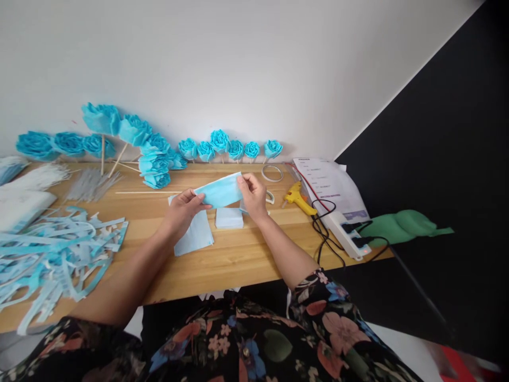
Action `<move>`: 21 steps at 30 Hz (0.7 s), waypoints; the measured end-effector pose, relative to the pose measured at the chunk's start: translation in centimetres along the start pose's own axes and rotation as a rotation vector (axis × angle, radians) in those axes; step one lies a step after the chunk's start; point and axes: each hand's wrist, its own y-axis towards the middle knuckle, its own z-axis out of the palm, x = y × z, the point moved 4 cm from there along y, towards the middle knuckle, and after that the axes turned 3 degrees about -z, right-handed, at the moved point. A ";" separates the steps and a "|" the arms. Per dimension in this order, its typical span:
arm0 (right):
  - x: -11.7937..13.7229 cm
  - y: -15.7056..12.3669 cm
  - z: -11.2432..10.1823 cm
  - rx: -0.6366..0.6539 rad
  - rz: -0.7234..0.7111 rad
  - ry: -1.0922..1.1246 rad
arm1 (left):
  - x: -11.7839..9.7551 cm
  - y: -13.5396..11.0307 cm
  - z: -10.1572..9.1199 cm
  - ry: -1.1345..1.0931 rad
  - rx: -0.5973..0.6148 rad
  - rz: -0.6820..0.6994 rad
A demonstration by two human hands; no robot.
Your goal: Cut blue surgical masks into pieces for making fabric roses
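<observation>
Between my two hands a light blue rectangle of mask fabric (220, 190) is stretched out above the table. My left hand (185, 208) pinches its left end, and my right hand (253, 196) grips the upper right end. Beneath my left hand lies a larger pale blue sheet (194, 236), flat on the wood and partly covered. Just right of that sheet sits a small stack of cut pale squares (229, 218). Scissors handles (270, 197) show partly behind my right hand; the rest is hidden.
Blue fabric flowers (220, 141) on sticks line the wall. Fabric strips (59, 254) heap at left, near translucent ties (89, 184). A roll of tape (272, 173), a yellow glue gun (298, 199) and a power strip (348, 236) with black cables stand right, beside printed paper (332, 185).
</observation>
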 end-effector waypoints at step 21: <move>1.2 -0.7 0.8 0.167 0.015 -0.056 | -0.4 -1.1 1.0 0.239 0.170 0.045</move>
